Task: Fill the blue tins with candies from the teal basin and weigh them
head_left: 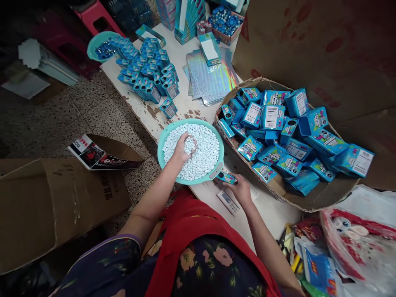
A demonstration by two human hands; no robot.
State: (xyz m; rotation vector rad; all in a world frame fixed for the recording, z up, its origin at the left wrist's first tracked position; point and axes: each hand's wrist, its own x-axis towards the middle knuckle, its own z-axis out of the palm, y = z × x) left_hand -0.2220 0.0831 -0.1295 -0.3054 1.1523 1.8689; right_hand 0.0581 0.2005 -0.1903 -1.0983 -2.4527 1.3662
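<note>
A turquoise basin (160, 153) full of small white candies (206, 148) stands at the table's front edge. My left hand (183, 149) dips into it, fingers curled around a handful of the candies. Beside the basin's lower right rim, my right hand (241, 190) grips a small blue printed box (227, 177) between thumb and fingers. Just below that hand, a small grey device with a display (228, 202) lies on the table.
To the right, a cut-down cardboard carton (309, 204) holds many blue boxes (272, 116). Similar boxes (148, 68) stand grouped at the back left. Shiny holographic sheets (210, 78) lie behind the basin. A tray of blue caps (225, 20) and another turquoise basin (93, 47) sit farther back.
</note>
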